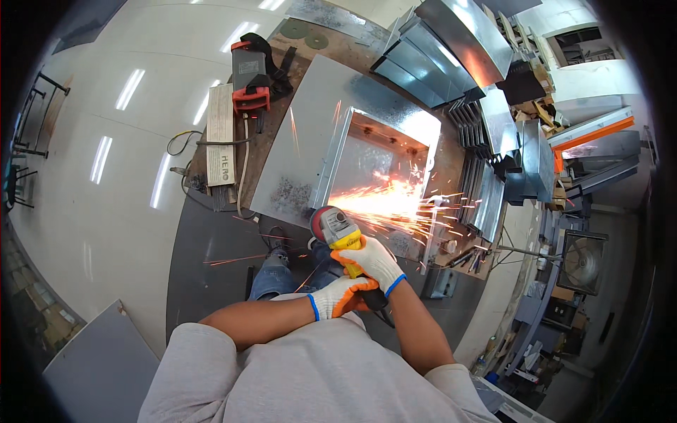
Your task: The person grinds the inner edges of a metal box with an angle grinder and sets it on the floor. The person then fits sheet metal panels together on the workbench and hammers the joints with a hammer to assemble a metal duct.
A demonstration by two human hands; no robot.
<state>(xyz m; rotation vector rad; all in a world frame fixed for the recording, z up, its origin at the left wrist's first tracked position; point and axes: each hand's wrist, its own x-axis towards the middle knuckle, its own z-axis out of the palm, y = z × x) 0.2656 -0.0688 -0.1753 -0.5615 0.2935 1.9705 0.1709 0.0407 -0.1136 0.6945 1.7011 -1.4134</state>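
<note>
The person's grey shirt [310, 374] filled the lower edge, both forearms reaching up from it. The left hand [337, 296], in a white and orange glove, was clenched around the rear of the angle grinder [340, 236]. The right hand [374, 261], gloved alike, gripped the yellow body just above it. The grinder's head met the near edge of a galvanised sheet-metal box frame [381, 151] on the bench [282, 151], throwing sparks [391, 201] rightward. Folded metal sheets [451, 49] were stacked beyond, at the right.
</note>
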